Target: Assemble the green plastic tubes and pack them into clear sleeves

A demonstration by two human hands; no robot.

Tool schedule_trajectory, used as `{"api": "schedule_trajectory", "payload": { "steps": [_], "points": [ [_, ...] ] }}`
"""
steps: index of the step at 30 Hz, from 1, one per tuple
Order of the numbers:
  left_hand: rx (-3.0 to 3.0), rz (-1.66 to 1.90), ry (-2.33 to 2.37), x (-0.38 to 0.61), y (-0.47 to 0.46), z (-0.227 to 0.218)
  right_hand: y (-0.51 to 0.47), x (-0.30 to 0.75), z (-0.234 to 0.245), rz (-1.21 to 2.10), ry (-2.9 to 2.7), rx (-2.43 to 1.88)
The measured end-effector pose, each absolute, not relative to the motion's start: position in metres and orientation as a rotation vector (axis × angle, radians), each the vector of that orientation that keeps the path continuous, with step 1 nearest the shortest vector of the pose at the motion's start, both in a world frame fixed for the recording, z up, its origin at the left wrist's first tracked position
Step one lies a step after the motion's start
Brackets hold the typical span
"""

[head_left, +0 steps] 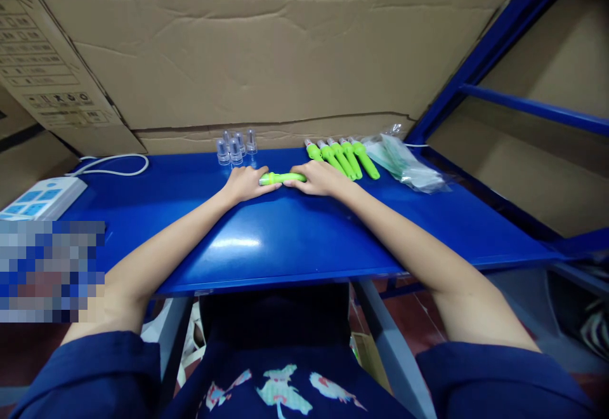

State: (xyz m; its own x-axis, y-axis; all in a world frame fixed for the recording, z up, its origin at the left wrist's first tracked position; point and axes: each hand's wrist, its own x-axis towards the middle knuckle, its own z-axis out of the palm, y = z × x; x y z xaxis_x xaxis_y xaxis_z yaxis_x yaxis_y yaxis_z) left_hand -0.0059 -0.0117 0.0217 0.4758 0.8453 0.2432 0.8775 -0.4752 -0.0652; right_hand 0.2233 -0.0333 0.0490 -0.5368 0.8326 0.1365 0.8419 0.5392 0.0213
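The left hand (247, 184) and the right hand (320, 178) each pinch one end of a slim, bright green stick (283, 178) lying flat on the blue bench (285, 241). Behind stand small clear vials (235, 147), five more green sticks (343, 157), and a clear plastic bag (404, 164), its contents unclear.

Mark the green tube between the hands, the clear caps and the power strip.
green tube (283, 178): head view, its middle.
clear caps (235, 152): head view, front cap.
power strip (40, 198): head view, top face.
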Motion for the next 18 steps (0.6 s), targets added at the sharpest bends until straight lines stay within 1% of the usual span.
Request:
{"api": "schedule_trajectory", "payload": {
  "steps": [7,14,18],
  "points": [
    [-2.545,-0.255,-1.493,-0.006,-0.011,0.021,-0.036,0.222,0.052,-0.156,-2.666,-1.489],
    [-2.545,-0.232,-1.492,-0.005,-0.012,0.022,-0.036,0.219,0.060,0.133,-2.648,-1.518],
    [-2.544,-0.233,-1.472,-0.005,-0.013,0.022,-0.033,0.221,0.055,0.166,-2.624,-1.511]
  ]
}}
